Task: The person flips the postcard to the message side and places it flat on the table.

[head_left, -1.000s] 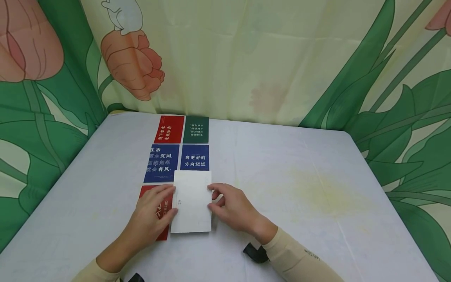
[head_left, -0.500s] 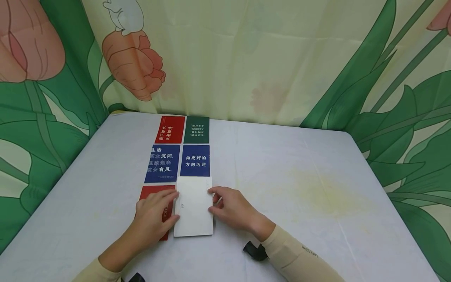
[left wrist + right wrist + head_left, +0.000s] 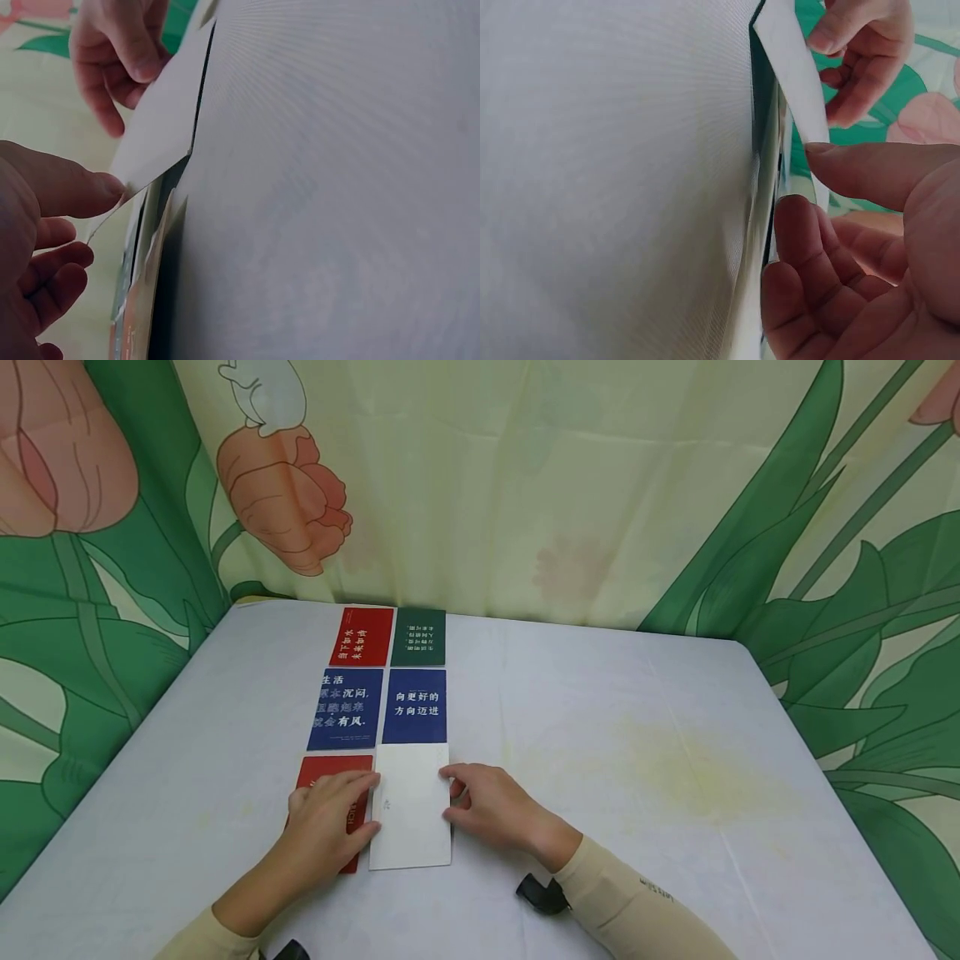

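A white card [image 3: 411, 814] with small grey print near its left side lies between my two hands. My left hand [image 3: 330, 814] holds its left edge with thumb and fingertips, its wrist crossing over a red card [image 3: 330, 766] and hiding much of it. At the opposite edge my right hand [image 3: 498, 806] grips with thumb and index finger, the other fingers curled beneath. The left wrist view shows the white card [image 3: 169, 112] tilted, with a dark gap under its near edge. Its far end meets the bottom of a blue card [image 3: 415, 706] with white lettering.
Another blue card [image 3: 345, 708] lies left of the first. Behind them are a red card [image 3: 362, 637] and a green card [image 3: 418, 637], making two columns on the white tablecloth [image 3: 600, 710]. A curtain [image 3: 487, 485] with printed flowers hangs behind the table.
Both hands have drawn the white card toward the person and slightly right. More of the right-hand blue card shows, and its lower edge is now uncovered.
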`<action>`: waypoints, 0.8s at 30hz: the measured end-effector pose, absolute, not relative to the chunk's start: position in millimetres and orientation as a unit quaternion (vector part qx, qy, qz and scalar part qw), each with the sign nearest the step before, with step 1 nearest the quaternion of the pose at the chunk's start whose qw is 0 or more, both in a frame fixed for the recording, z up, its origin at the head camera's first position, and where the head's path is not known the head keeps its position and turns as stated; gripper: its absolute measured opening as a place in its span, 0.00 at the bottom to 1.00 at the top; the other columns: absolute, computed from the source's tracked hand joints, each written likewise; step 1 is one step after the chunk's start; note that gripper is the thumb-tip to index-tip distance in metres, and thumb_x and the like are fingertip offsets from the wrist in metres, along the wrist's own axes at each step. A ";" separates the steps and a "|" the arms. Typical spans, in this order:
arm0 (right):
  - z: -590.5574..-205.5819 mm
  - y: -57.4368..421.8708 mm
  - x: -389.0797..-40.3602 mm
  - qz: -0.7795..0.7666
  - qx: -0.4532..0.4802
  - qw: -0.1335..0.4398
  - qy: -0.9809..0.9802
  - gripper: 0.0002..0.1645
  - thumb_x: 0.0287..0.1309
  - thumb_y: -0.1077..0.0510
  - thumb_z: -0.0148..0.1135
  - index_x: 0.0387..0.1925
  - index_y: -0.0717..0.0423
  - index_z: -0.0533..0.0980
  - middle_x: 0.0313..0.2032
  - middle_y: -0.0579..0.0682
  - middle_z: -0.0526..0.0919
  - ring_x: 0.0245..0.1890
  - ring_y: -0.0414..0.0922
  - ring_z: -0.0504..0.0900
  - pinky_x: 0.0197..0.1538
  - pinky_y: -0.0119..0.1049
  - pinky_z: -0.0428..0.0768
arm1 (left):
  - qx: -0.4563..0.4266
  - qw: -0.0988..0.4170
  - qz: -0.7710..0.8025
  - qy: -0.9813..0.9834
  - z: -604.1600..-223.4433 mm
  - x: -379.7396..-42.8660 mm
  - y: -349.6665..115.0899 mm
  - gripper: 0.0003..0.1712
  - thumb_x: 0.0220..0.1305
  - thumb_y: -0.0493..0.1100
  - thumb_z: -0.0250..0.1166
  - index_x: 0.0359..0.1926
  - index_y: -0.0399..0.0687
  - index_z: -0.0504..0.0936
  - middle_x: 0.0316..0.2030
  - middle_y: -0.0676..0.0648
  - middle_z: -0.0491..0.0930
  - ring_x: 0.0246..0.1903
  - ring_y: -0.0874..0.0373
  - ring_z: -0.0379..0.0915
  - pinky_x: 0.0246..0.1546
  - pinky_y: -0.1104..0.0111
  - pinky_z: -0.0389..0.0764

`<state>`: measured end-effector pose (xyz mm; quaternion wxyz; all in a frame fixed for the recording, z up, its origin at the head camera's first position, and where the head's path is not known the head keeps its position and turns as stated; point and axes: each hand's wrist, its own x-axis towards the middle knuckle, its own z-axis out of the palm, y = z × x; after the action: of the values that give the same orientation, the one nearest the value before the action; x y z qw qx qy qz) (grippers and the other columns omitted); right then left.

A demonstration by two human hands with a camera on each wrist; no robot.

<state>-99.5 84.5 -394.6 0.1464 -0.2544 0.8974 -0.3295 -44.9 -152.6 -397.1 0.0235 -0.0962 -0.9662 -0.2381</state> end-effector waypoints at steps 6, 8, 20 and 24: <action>-396.3 84.3 -100.5 -0.328 -0.261 0.153 0.895 0.27 0.57 0.64 0.68 0.59 0.65 0.76 0.34 0.42 0.77 0.31 0.35 0.76 0.41 0.30 0.78 | -0.095 0.017 -0.239 -0.966 -399.2 -45.8 -154.1 0.38 0.45 0.40 0.81 0.60 0.39 0.79 0.57 0.38 0.79 0.56 0.40 0.72 0.46 0.44 0.63; -396.8 84.2 -100.7 -0.327 -0.263 0.154 0.894 0.27 0.57 0.64 0.68 0.59 0.65 0.76 0.34 0.42 0.77 0.30 0.35 0.76 0.40 0.30 0.78 | -0.098 0.013 -0.238 -0.966 -399.6 -46.4 -154.5 0.38 0.46 0.41 0.81 0.60 0.39 0.79 0.57 0.38 0.79 0.56 0.41 0.72 0.45 0.45 0.63; -400.0 84.0 -101.2 -0.303 -0.271 0.173 0.897 0.28 0.56 0.62 0.71 0.59 0.64 0.77 0.35 0.41 0.77 0.30 0.34 0.75 0.39 0.29 0.76 | -0.095 -0.040 -0.222 -0.969 -400.0 -45.9 -154.7 0.42 0.46 0.46 0.81 0.63 0.40 0.77 0.58 0.39 0.77 0.58 0.40 0.69 0.46 0.44 0.64; -399.6 84.1 -101.1 -0.297 -0.276 0.175 0.897 0.28 0.56 0.62 0.71 0.58 0.63 0.77 0.35 0.40 0.76 0.30 0.34 0.74 0.39 0.29 0.76 | -0.101 -0.044 -0.217 -0.970 -401.2 -46.0 -155.0 0.42 0.46 0.47 0.81 0.63 0.40 0.77 0.58 0.40 0.78 0.59 0.40 0.69 0.45 0.44 0.64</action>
<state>-101.1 84.1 -399.6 0.1751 -0.2762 0.8971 -0.2971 -46.0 -155.0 -401.2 -0.0436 -0.1011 -0.9700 -0.2167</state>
